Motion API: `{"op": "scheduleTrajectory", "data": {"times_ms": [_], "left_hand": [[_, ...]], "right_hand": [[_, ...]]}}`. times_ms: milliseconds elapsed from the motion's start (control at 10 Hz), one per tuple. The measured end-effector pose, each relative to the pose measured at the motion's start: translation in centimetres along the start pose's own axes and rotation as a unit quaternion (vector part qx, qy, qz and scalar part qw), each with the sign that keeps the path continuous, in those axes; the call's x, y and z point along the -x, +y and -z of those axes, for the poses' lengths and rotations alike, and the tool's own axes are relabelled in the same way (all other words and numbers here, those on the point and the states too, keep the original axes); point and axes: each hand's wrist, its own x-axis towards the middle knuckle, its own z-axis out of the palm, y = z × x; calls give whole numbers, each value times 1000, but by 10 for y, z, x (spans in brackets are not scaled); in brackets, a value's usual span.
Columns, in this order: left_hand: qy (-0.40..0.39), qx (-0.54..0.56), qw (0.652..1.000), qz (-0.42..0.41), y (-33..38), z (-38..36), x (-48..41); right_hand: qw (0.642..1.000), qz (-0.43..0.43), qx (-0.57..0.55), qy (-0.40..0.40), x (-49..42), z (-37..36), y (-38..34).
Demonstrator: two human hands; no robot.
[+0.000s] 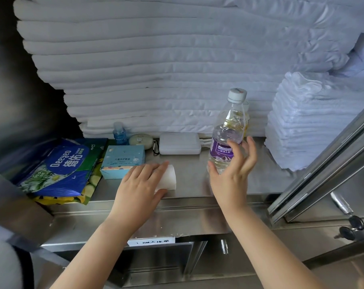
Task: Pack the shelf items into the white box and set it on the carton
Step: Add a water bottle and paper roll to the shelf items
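Clear plastic bottle (229, 130): purple label and white cap; it is right of centre on the steel shelf (189, 184), before the stacked white linen (156, 69).
My right hand (231, 174): my fingers are spread loosely about the bottle's lower half, one across the label, not closed round it.
My left hand (139, 184): it lies flat on a white block (170, 178), fingers straight, thumb at the near edge.
Pale blue box (122, 161): just left of the block.
Blue wipe packs (60, 167): stacked at far left.
Along the linen: small blue bottle (120, 133), round pale case (141, 140), white flat case (180, 143).
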Motion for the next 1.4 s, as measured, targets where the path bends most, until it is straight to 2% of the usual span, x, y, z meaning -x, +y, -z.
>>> {"op": "scheduleTrajectory", "data": {"times_ms": [200,400,600,900,1100,1400], "left_hand": [[-2,-2,1000,-2,-1,-1,0],[7,-10,1000,-6,-1,-2,0],[18,-9,1000,-8,-2,-4,1],[22,-6,1000,-12,-3,-7,1],[15,-4,1000,-10,-2,-5,0],[20,-9,1000,-15,-4,-7,0]], "right_hand": [[998,-50,8,33,-2,9,12],[992,-103,66,33,-24,20,40],[990,-113,72,33,-29,28,40],[986,-102,112,-69,-2,45,36],[974,-123,158,-107,-1,41,35],[967,-165,140,-136,-14,36,45]]}}
